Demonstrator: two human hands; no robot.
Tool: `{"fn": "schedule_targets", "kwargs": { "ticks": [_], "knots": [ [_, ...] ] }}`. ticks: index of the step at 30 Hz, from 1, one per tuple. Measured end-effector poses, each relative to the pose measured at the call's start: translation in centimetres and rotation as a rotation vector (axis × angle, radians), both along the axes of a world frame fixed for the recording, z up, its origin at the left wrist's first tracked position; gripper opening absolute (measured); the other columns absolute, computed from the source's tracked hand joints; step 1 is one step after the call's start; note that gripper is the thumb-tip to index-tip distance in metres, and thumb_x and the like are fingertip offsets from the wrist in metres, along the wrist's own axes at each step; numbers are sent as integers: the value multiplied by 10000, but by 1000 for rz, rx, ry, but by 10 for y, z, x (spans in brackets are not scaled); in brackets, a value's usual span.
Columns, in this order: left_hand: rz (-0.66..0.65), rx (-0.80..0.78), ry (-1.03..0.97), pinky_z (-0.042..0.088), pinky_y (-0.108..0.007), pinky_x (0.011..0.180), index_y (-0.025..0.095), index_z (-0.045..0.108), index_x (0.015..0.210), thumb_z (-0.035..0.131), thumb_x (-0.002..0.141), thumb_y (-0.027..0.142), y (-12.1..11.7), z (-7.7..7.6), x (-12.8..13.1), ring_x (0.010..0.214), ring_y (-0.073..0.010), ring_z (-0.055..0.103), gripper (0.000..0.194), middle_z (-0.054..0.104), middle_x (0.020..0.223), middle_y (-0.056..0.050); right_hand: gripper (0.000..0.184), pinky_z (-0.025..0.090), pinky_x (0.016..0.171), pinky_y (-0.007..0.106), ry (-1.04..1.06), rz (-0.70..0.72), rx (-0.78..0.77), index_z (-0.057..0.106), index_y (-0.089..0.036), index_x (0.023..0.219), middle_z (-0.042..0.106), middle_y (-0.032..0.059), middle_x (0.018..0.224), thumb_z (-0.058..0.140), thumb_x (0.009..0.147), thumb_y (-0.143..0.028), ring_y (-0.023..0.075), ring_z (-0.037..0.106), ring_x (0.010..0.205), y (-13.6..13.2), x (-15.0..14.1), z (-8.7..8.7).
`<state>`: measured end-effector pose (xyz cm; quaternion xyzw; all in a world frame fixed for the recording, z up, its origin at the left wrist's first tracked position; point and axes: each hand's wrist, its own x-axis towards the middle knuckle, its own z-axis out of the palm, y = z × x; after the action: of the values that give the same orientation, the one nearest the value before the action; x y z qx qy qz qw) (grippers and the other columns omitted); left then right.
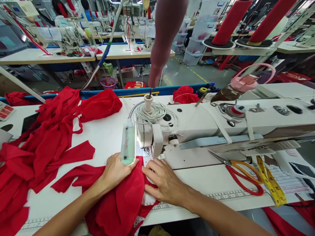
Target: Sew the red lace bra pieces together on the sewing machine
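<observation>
A red fabric piece [125,200] lies under the head of a white sewing machine [145,134] and hangs over the table's front edge. My left hand [114,172] grips it just left of the needle area, its fingers partly hidden behind a clear lamp [128,141]. On the other side, my right hand [167,183] has bent fingers closed on the fabric's right edge, close to the presser foot. The fingertips of this hand are partly out of sight against the cloth. A bit of white patterned material shows at the fabric's lower edge.
Red cut pieces [46,141] are heaped on the left. Right of my hands lie scissors [242,173] with orange and red handles and a yellow tape measure [272,183]. Behind the machine stand a pink-lidded bottle [242,85] and red thread cones [231,23].
</observation>
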<state>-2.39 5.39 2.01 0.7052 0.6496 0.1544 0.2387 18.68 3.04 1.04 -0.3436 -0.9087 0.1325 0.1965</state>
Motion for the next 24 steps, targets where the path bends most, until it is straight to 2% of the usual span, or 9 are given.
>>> {"fn": "schedule_targets", "kwargs": {
  "ticks": [5, 8, 12, 17, 19, 21, 24],
  "knots": [
    [23, -38, 4, 453, -289, 645, 239, 651, 698, 547, 882, 460, 3, -5, -1, 714, -232, 664, 306, 641, 605, -15, 169, 343, 725, 328, 103, -32, -2, 652, -174, 1015, 590, 36, 862, 509, 938, -223, 179, 485, 783, 2, 3, -2],
    [15, -38, -7, 453, -294, 636, 245, 650, 698, 547, 877, 480, 2, -9, -4, 700, -235, 663, 313, 629, 590, -13, 333, 366, 752, 336, 143, -121, 46, 660, -177, 1142, 596, 46, 836, 407, 938, -102, 184, 505, 785, 6, 5, -2],
    [2, -26, -41, 456, -303, 625, 258, 670, 723, 541, 879, 485, 1, -13, -6, 710, -247, 668, 304, 631, 594, -15, 571, 374, 735, 341, 8, -122, 78, 582, -200, 1339, 548, 55, 811, 396, 835, -5, 213, 492, 797, 10, 5, -4],
    [-30, -15, -18, 486, -315, 657, 268, 708, 825, 556, 888, 459, 6, -13, -6, 763, -258, 679, 253, 676, 675, -29, 654, 351, 715, 350, -125, -124, 100, 566, -179, 1369, 527, 57, 766, 432, 764, 29, 230, 474, 784, 10, 3, -10],
    [-58, 58, 23, 512, -331, 714, 268, 717, 913, 542, 912, 427, 2, -10, -4, 816, -257, 683, 237, 710, 774, -42, 655, 355, 746, 362, -143, -130, 106, 557, -173, 1379, 505, 41, 710, 439, 769, 32, 238, 482, 798, 10, 2, -11],
    [-123, 197, 80, 526, -369, 819, 252, 704, 1060, 484, 957, 362, -8, -7, 0, 927, -260, 676, 267, 734, 960, -73, 639, 357, 793, 377, -147, -135, 100, 556, -169, 1380, 506, 36, 699, 450, 781, 28, 242, 494, 821, 9, 2, -12],
    [-291, 399, 210, 450, -513, 1015, 198, 632, 1259, 436, 995, 307, -33, -6, 6, 1073, -293, 633, 346, 698, 1194, -127, 595, 348, 823, 393, -141, -134, 90, 558, -146, 1372, 561, 65, 778, 494, 795, -14, 246, 504, 841, 7, 1, -10]
  ]
}}
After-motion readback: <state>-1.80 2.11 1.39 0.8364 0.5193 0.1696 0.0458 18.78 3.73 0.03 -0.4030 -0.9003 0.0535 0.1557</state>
